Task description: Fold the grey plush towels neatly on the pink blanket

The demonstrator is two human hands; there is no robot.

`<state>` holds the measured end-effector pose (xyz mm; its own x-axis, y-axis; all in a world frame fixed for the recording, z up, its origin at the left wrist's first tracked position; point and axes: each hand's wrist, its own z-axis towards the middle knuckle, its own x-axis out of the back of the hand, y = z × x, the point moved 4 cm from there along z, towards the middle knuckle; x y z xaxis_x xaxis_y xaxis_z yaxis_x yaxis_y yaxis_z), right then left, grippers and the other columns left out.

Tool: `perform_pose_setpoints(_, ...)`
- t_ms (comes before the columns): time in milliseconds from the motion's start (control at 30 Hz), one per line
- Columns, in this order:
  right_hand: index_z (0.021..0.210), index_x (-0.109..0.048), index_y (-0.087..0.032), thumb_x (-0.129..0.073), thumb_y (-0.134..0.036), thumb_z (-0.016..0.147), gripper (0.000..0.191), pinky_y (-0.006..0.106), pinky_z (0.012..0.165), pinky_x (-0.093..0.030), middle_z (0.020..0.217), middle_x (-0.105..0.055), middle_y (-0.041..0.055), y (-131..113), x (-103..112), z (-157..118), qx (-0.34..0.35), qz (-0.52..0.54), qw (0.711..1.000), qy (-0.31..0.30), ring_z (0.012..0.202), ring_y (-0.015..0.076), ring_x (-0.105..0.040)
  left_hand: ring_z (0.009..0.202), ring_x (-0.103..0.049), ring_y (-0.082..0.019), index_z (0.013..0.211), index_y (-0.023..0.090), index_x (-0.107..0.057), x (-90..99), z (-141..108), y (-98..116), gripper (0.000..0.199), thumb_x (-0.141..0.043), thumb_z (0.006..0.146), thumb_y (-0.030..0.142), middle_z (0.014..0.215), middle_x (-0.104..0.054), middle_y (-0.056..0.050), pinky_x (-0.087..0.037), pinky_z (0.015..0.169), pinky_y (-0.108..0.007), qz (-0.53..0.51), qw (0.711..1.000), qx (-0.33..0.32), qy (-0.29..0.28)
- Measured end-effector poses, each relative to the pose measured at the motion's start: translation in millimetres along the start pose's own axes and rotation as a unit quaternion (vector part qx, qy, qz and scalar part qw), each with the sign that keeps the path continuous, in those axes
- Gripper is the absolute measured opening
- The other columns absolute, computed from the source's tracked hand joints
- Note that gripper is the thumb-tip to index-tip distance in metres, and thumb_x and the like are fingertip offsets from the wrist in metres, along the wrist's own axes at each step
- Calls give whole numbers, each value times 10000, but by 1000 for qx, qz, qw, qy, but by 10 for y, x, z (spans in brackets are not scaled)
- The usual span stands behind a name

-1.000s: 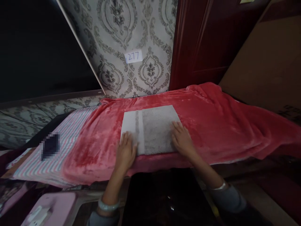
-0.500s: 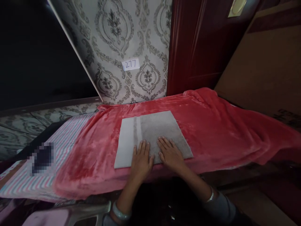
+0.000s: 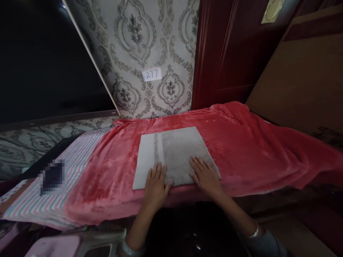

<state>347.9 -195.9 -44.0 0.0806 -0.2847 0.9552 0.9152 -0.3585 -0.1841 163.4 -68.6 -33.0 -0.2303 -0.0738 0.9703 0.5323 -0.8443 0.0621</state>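
A folded grey cloth (image 3: 178, 146) with white stripes and a pale left part lies flat on a red plush blanket (image 3: 241, 153). My left hand (image 3: 155, 184) rests on the cloth's near edge, left of its middle, fingers slightly apart and pointing away from me. On the cloth's right part, close to the near right corner, my right hand (image 3: 205, 175) lies flat with its fingers extended. Neither hand grips anything.
Striped fabric (image 3: 77, 157) with a blurred dark item on it lies to the left. Behind are patterned wallpaper, a 277 label (image 3: 152, 74), a dark screen (image 3: 48, 60) and a red door (image 3: 222, 53). A large cardboard box (image 3: 302, 78) stands at right.
My hands have moved apart over the cloth, the left one slightly left and the right one to the right. The camera view has shifted a little.
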Motion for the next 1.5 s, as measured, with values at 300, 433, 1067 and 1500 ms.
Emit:
perform_pose_setpoints(300, 1455, -508, -147, -372, -328, 986, 521, 503, 1164, -302, 1540, -446, 148, 279, 414, 633, -1, 9, 1000, 20, 1440, 272, -384, 1489, -314, -268, 1507, 154, -407, 309, 561, -557, 564, -423, 980, 355, 1592, -359, -164, -293, 1194, -517, -16, 997, 35, -67)
perform_pose_setpoints(433, 1524, -406, -137, -424, -320, 980, 575, 473, 1171, -292, 1600, -339, 159, -36, 582, 1359, 7, 23, 1000, -3, 1475, 278, -314, 1508, -268, -257, 1524, 174, -372, 509, 1298, -377, 565, -420, 976, 303, 1617, -314, -151, -264, 1202, -521, -24, 998, 16, -62)
perform_pose_setpoints(1067, 1496, -460, -196, -334, -430, 1024, 541, 524, 1166, -227, 1590, -381, 108, 63, -22, 1768, -56, 14, 998, 21, 1463, 297, -308, 1477, -313, -347, 1501, 184, -439, 35, 1681, -584, 590, -318, 998, 467, 1593, -363, -158, -254, 1177, -589, 37, 989, 141, 6)
perform_pose_setpoints(1500, 1478, -478, -178, -350, -409, 1011, 537, 540, 1029, -410, 1586, -373, 160, 453, 61, 1517, -184, 10, 980, 72, 1349, 350, -446, 1277, -528, -364, 1470, 96, -454, 184, 1287, -953, 578, -299, 991, 380, 1414, -542, -245, -447, 1006, -528, 52, 968, 244, 31)
